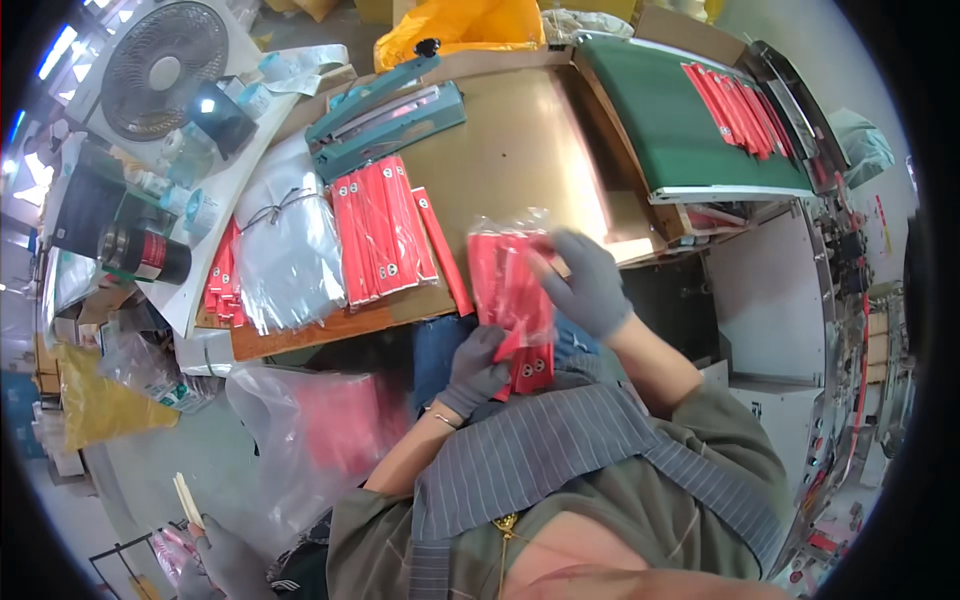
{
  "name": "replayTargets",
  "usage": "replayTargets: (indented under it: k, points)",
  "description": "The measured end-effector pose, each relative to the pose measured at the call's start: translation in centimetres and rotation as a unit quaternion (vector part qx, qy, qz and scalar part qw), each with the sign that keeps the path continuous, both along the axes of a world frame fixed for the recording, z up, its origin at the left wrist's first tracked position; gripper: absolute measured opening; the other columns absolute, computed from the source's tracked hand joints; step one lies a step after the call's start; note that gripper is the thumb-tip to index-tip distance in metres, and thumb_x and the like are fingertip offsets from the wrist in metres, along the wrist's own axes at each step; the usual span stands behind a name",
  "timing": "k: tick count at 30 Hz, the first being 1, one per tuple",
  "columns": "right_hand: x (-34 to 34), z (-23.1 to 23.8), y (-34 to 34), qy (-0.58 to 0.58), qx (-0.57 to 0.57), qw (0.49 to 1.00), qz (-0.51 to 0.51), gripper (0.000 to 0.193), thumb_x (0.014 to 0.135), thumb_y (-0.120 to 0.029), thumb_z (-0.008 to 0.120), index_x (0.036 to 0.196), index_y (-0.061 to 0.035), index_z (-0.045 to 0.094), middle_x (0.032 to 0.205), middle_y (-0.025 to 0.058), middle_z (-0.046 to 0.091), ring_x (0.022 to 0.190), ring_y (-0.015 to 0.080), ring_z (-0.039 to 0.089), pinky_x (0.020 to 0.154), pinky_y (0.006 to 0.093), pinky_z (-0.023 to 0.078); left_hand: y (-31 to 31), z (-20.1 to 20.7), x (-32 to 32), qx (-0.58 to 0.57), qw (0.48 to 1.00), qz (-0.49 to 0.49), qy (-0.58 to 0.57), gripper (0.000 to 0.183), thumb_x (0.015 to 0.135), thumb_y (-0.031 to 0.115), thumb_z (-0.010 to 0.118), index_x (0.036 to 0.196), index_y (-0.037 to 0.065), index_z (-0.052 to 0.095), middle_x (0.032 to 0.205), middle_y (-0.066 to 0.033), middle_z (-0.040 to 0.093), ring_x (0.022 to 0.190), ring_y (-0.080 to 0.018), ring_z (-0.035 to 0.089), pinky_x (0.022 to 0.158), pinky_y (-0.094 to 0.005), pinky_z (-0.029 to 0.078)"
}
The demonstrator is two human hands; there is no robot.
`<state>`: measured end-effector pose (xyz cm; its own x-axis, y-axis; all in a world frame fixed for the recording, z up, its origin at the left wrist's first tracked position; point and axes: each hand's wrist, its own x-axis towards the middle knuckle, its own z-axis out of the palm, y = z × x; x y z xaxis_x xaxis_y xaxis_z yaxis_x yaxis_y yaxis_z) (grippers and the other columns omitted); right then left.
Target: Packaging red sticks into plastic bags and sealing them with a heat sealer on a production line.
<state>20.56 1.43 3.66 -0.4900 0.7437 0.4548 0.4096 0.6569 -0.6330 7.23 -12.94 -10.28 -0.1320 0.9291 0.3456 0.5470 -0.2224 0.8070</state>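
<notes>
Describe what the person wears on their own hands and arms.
Both the left hand and the right hand wear grey knit gloves that end at the wrist. A thin bracelet circles the left wrist. The forearms are bare; olive-green sleeves begin near the elbows.

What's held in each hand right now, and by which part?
Both gloved hands hold one clear bag of red packets: the left hand grips its lower end, and the right hand has its fingers on the upper right side.
</notes>
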Motion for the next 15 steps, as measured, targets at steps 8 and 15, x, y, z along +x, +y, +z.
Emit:
replayTargets:
  k: [8, 15]
  points:
    - [-15.2, -11.0, 6.4, -0.418, -0.153, 0.895, 0.016, 0.043, 0.081, -0.038, 0.05, 0.105, -0.0067, 0.067, 0.105, 0.0198, 0.065, 0.1, 0.0359, 0.062, 0.086, 0.0422, 0.048, -1.9, -2.8, 1.9, -0.032, 0.992, 0.039, -0.117, 0.023, 0.088, 0.024, 0.057, 0.097, 0.003, 0.06, 0.093, -0.0149, 0.061, 0.086, -0.0288, 0.06, 0.08, -0.0325, 0.048]
    - [-7.0, -2.6, 4.8, 0.208, -0.471, 0.838, 0.182, 0.03, 0.084, -0.021, 0.055, 0.108, -0.0042, 0.051, 0.066, 0.0045, 0.054, 0.048, 0.0184, 0.054, 0.044, 0.0317, 0.043, -1.7, 4.4, -1.2, -0.066, 0.912, 0.195, -0.354, 0.023, 0.093, 0.018, 0.049, 0.101, -0.001, 0.059, 0.096, -0.0148, 0.062, 0.087, -0.0269, 0.06, 0.079, -0.0336, 0.046]
